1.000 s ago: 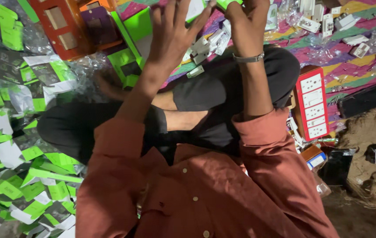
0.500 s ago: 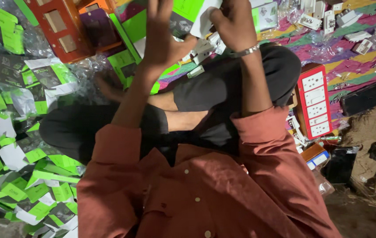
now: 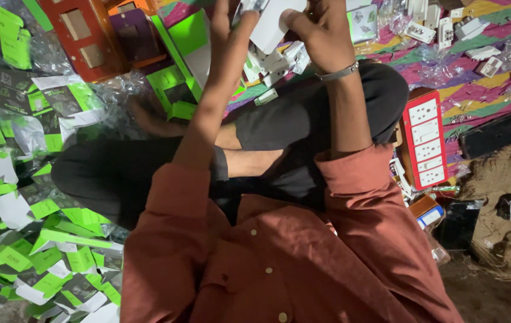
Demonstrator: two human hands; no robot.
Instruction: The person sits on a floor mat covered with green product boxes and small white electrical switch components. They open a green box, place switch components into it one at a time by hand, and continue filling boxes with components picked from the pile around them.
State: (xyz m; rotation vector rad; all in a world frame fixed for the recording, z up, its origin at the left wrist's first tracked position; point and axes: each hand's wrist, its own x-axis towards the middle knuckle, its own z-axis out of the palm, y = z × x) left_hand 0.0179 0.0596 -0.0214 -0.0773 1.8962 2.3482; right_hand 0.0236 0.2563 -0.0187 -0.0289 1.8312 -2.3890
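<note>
your right hand [image 3: 321, 33] is closed around a white socket piece [image 3: 276, 24], thumb on its near face and the other fingers curled behind it, up at the far edge of the view above your folded legs. your left hand [image 3: 231, 36] stands just beside it with the fingers stretched out straight and apart; the fingertips run off the picture, so you cannot tell whether they touch the piece or only hover next to it.

to do this step well, keep the right grip on the edges of the piece, not over its face, so the left fingers have room to work on it. hold it over your lap rather than out over the cloth, since anything that slips would drop among the loose white parts [image 3: 273, 66] lying just past your knee on the striped cloth [image 3: 477, 90].

further out, a red board with white sockets [image 3: 426, 140] rests by your right knee, an orange-red frame [image 3: 88, 36] lies at the far left, and green and white cartons [image 3: 34, 239] are heaped along your left side; keep your left elbow in, clear of that heap.
</note>
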